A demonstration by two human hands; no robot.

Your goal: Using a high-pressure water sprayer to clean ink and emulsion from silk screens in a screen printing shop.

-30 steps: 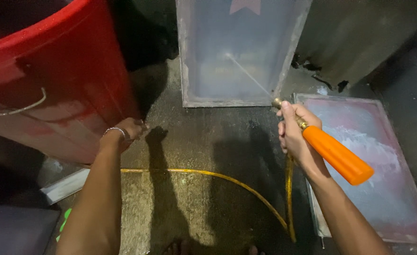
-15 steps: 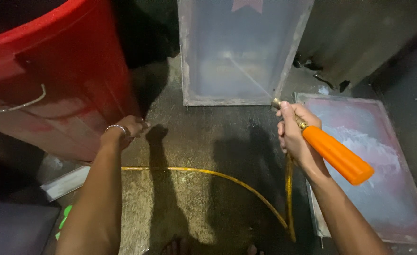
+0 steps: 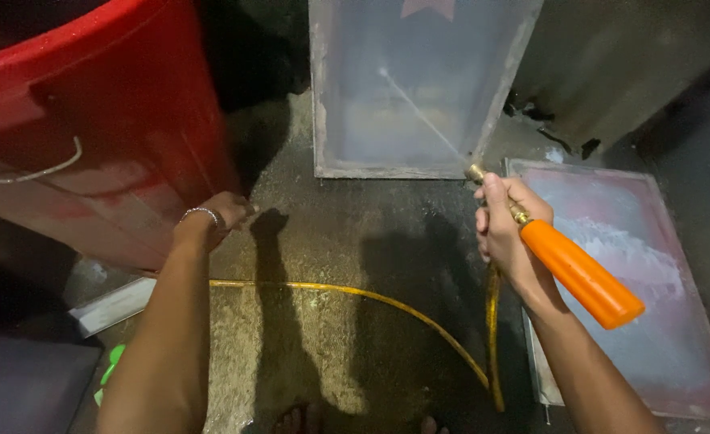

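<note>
Clamped in our right hand (image 3: 504,229), the orange-handled spray gun (image 3: 568,269) jets the upright screen frame (image 3: 407,88) at upper centre; left hand (image 3: 214,217) rests empty, loosely curled, against the red tub (image 3: 106,128). Rinsing step; next, sweep the jet steadily across the mesh.

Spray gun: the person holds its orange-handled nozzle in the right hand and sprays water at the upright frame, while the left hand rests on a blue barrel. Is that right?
Not quite: the barrel is red, not blue, as the head view shows. The rest holds: the right hand grips the orange-handled spray gun, its jet hits the upright frame, and the left hand rests on the barrel.
</note>
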